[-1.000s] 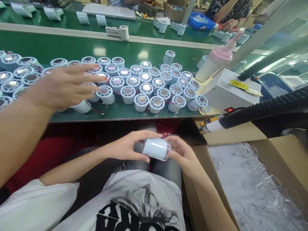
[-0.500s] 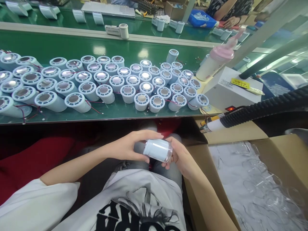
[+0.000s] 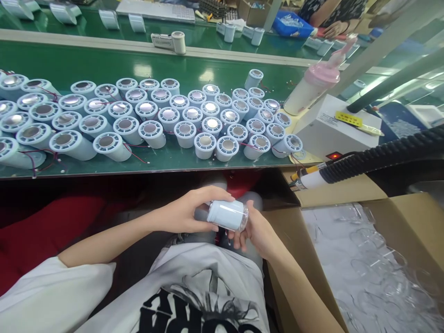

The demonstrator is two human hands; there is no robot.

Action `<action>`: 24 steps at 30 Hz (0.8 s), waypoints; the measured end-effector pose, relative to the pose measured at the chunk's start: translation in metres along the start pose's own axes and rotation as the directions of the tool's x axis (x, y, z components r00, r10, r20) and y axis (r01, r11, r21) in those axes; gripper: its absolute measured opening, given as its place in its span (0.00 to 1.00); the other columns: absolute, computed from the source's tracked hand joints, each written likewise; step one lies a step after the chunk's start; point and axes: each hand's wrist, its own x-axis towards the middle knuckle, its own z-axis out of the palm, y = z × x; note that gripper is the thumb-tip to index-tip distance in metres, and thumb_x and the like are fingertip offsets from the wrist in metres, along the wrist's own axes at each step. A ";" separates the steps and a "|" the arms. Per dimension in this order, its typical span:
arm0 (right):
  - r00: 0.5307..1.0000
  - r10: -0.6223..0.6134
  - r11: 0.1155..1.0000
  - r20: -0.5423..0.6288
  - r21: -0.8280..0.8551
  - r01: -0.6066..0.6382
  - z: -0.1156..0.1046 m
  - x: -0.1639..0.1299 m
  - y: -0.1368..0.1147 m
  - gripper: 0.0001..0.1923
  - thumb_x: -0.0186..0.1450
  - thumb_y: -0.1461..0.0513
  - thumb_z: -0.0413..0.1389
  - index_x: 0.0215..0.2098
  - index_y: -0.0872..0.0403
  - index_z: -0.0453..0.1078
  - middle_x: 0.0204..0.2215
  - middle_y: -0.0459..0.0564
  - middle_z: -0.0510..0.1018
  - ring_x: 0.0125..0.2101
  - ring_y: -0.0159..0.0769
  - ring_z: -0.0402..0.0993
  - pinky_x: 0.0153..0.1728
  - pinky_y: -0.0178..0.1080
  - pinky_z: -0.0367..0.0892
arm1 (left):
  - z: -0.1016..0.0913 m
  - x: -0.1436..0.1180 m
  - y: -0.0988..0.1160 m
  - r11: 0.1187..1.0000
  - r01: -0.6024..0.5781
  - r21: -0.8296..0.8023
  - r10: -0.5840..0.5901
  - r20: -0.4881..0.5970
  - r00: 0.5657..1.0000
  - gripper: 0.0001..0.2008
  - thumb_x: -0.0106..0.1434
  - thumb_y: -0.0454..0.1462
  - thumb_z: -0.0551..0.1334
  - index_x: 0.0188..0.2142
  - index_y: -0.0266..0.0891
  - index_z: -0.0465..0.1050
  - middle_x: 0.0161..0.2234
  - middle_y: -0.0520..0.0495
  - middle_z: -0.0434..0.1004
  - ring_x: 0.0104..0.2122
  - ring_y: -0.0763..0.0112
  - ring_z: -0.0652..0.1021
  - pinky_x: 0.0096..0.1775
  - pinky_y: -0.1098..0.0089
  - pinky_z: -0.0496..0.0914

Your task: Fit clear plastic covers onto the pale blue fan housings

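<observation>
Above my lap, my left hand (image 3: 199, 210) grips a light blue cylindrical housing (image 3: 226, 214) lying on its side, thumb on the near side and fingers over the far side. A clear plastic cover (image 3: 244, 217) sits around it and shows past its right end. My right hand (image 3: 255, 231) is at that end, thumb raised and fingers loosely apart below it. Whether its palm touches the cover I cannot tell. On the green bench stand many similar blue housings (image 3: 227, 147), round ends up, with thin red and dark wires.
An open cardboard box (image 3: 312, 277) of clear plastic covers (image 3: 378, 263) is at my right. Above it run a black corrugated hose (image 3: 374, 155) and a white box-shaped device (image 3: 333, 125) with a lit red switch. A pink-topped bottle (image 3: 312, 88) stands behind. Across the bench another person's hand (image 3: 336, 29) shows.
My right hand's fingers have loosened and dropped away from the clear cover, and its thumb has lifted. My left hand keeps its grip on the housing, which has barely moved.
</observation>
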 end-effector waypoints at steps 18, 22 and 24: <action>0.882 -0.462 0.879 0.094 -0.082 0.469 -0.012 -0.012 0.006 0.24 0.58 0.55 0.65 0.52 0.42 0.70 0.38 0.46 0.79 0.29 0.33 0.75 0.31 0.34 0.74 | -0.005 -0.004 0.004 0.957 0.169 -0.235 -0.146 0.111 0.983 0.35 0.57 0.36 0.67 0.63 0.46 0.57 0.60 0.40 0.64 0.55 0.57 0.71 0.54 0.61 0.68; 0.918 -0.395 0.903 0.030 -0.172 0.394 -0.011 -0.011 0.007 0.23 0.56 0.58 0.66 0.50 0.46 0.73 0.36 0.46 0.78 0.28 0.33 0.74 0.32 0.36 0.74 | 0.001 -0.004 -0.005 0.851 0.314 -0.420 -0.254 0.194 0.948 0.39 0.55 0.34 0.68 0.63 0.45 0.56 0.54 0.41 0.71 0.51 0.60 0.74 0.51 0.61 0.69; 0.934 -0.358 0.921 0.008 -0.161 0.355 -0.007 -0.009 0.007 0.26 0.55 0.55 0.66 0.51 0.48 0.72 0.37 0.48 0.79 0.31 0.36 0.75 0.34 0.37 0.73 | 0.006 -0.002 -0.009 0.815 0.341 -0.468 -0.278 0.200 0.939 0.39 0.55 0.35 0.68 0.63 0.45 0.56 0.53 0.42 0.71 0.49 0.63 0.75 0.50 0.64 0.70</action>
